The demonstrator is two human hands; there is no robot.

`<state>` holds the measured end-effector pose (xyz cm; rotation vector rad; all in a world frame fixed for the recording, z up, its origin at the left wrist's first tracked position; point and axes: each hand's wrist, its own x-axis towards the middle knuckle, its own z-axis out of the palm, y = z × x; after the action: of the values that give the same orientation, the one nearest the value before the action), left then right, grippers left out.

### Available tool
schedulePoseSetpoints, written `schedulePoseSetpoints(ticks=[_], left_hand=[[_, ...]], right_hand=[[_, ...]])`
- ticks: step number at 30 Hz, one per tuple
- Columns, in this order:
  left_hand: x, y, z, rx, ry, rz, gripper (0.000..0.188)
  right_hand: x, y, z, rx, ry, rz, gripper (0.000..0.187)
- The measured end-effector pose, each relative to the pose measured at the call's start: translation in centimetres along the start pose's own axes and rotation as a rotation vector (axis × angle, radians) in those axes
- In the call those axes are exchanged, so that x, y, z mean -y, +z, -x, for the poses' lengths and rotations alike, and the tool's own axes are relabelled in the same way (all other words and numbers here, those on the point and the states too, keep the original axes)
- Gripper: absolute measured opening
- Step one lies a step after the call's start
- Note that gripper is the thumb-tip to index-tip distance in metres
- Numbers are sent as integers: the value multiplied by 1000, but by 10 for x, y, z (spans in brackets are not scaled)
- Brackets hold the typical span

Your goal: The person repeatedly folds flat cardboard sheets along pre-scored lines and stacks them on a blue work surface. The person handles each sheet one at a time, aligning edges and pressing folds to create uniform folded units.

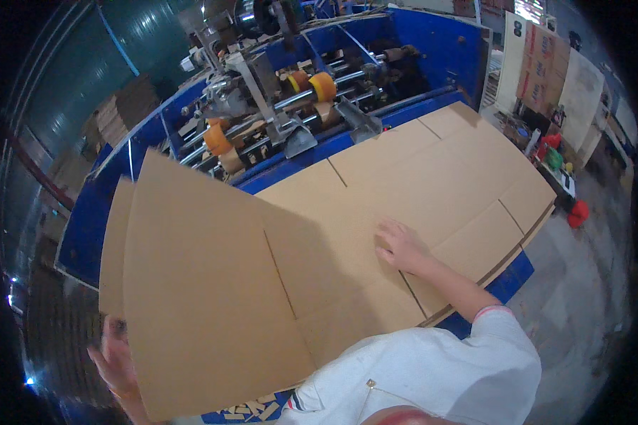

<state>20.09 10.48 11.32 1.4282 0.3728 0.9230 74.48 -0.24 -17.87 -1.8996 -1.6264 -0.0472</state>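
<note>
A large brown cardboard sheet (418,177) lies across the blue machine, creased and slotted along its edges. Its left panel (198,283) is tilted up, with another cardboard edge (112,248) showing behind it. My right hand (402,248) rests on the flat part of the sheet near its middle, fingers spread and holding nothing. Beside the raised panel's lower left edge is my left hand (112,358), partly hidden behind the cardboard. Its thumb stands apart from the fingers, and no grip on the panel shows.
Beyond the sheet, the blue machine frame (432,42) carries metal shafts with orange rollers (322,86) and metal guides (301,142). Cardboard scraps (252,411) lie at the near edge. Stacked cardboard (124,110) stands far left; red and green items (553,156) are at right.
</note>
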Motion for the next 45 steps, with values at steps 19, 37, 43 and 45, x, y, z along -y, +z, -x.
schedulePoseSetpoints(ticks=[19,37,43,45], left_hand=[[93,-105,76,-710,-94,-658,40],[236,18,29,-829,63,-837,45],[287,84,19,87,170,-1416,62],[306,94,16,214,123,-1521,61]], right_hand=[[-240,-163,254,-1066,873,-1444,44],[42,-151,24,-610,-199,-114,34],[58,-90,36,-320,-504,73,39],[61,-46,50,-94,-548,145,42]])
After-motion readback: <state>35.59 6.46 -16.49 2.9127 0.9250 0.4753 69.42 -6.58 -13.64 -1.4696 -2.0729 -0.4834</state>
